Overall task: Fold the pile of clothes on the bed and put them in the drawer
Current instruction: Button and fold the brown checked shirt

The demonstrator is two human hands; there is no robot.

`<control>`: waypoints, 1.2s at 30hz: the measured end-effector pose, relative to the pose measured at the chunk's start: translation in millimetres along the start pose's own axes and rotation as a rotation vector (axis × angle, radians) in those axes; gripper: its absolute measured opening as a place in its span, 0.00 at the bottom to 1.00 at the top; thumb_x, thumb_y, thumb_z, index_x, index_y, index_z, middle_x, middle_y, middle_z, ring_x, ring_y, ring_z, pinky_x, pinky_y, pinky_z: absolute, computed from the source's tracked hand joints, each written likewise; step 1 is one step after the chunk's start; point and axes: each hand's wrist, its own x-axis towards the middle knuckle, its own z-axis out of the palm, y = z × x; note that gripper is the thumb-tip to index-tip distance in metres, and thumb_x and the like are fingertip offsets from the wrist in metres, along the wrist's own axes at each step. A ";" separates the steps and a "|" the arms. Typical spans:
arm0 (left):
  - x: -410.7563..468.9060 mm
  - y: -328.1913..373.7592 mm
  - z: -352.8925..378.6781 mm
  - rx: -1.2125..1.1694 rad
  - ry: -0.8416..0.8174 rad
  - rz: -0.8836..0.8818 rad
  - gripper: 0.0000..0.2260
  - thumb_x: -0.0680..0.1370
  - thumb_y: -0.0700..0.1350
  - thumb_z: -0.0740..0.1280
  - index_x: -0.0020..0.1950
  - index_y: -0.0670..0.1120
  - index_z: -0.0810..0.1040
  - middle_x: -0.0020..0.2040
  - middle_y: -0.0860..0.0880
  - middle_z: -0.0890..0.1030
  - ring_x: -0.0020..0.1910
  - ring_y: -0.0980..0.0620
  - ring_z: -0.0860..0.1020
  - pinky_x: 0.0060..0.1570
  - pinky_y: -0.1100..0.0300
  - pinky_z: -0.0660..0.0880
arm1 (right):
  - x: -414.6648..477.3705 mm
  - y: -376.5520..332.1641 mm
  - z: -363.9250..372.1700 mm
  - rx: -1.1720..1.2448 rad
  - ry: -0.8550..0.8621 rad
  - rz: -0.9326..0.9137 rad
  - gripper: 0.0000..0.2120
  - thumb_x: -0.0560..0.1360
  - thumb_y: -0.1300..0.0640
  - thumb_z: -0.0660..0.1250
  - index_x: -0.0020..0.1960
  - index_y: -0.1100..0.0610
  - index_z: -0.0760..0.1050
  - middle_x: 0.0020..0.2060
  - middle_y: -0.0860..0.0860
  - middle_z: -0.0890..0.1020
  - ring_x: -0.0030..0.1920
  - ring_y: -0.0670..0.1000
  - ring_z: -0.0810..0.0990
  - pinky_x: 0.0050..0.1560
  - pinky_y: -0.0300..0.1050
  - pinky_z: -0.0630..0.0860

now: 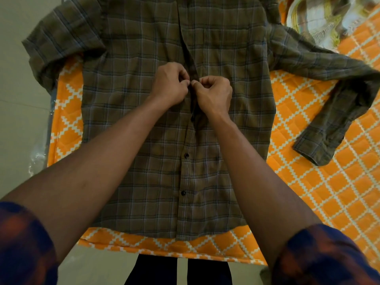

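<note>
Fingers on both hands curl in and pinch the shirt at its front opening, mid-chest, left hand and right hand thumb to thumb. The shirt lies face up, spread flat on the orange bedspread, two lower buttons fastened, sleeves flung wide. More clothes sit heaped at the far right.
</note>
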 end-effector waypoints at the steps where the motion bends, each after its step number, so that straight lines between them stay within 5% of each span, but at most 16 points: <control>1: 0.3 1.0 -0.1 -0.024 0.002 -0.023 0.01 0.78 0.44 0.71 0.48 0.50 0.81 0.46 0.53 0.80 0.45 0.57 0.78 0.36 0.71 0.68 | -0.3 0.3 2.0 -0.008 0.015 -0.006 0.12 0.78 0.53 0.72 0.36 0.51 0.81 0.30 0.47 0.82 0.33 0.43 0.81 0.36 0.40 0.79; 9: 6.7 4.6 1.2 -0.145 -0.030 -0.152 0.04 0.78 0.43 0.71 0.52 0.47 0.84 0.47 0.51 0.83 0.49 0.55 0.81 0.46 0.61 0.79 | -2.8 -1.6 20.3 0.055 0.147 0.040 0.06 0.76 0.53 0.72 0.41 0.50 0.84 0.30 0.42 0.80 0.34 0.40 0.80 0.36 0.32 0.74; 13: 7.7 2.3 1.4 -0.276 -0.045 -0.221 0.03 0.78 0.42 0.71 0.46 0.49 0.83 0.43 0.49 0.84 0.43 0.56 0.83 0.45 0.60 0.81 | -1.7 2.3 20.7 0.065 0.128 0.010 0.05 0.76 0.53 0.73 0.42 0.50 0.86 0.32 0.41 0.82 0.36 0.39 0.80 0.36 0.29 0.71; 19: 9.3 -3.6 -2.1 -0.363 -0.122 -0.208 0.06 0.78 0.40 0.71 0.45 0.50 0.82 0.39 0.50 0.83 0.40 0.56 0.84 0.46 0.58 0.83 | 0.5 10.8 16.7 0.084 0.022 -0.019 0.05 0.76 0.53 0.73 0.46 0.51 0.88 0.40 0.43 0.87 0.44 0.39 0.83 0.44 0.36 0.78; 24: 4.9 -5.7 7.2 -0.404 -0.021 -0.224 0.04 0.77 0.41 0.71 0.46 0.50 0.82 0.40 0.52 0.83 0.42 0.55 0.84 0.46 0.56 0.83 | 3.3 18.2 13.8 0.119 -0.066 -0.031 0.05 0.76 0.51 0.73 0.47 0.50 0.88 0.42 0.42 0.87 0.46 0.38 0.84 0.49 0.43 0.82; 30: 4.6 -5.4 9.7 -0.395 0.016 -0.225 0.03 0.78 0.43 0.71 0.49 0.51 0.83 0.40 0.60 0.80 0.41 0.65 0.78 0.40 0.70 0.76 | 6.9 14.5 -1.7 0.417 -0.246 0.158 0.14 0.81 0.50 0.67 0.46 0.58 0.86 0.42 0.52 0.88 0.45 0.46 0.84 0.42 0.41 0.78; 36: 7.2 -7.0 5.3 -0.432 -0.049 -0.218 0.04 0.79 0.42 0.70 0.47 0.50 0.81 0.43 0.55 0.82 0.45 0.58 0.81 0.46 0.62 0.80 | 5.4 11.8 13.0 0.285 -0.111 0.070 0.14 0.77 0.48 0.73 0.35 0.53 0.84 0.33 0.54 0.85 0.36 0.51 0.84 0.38 0.49 0.79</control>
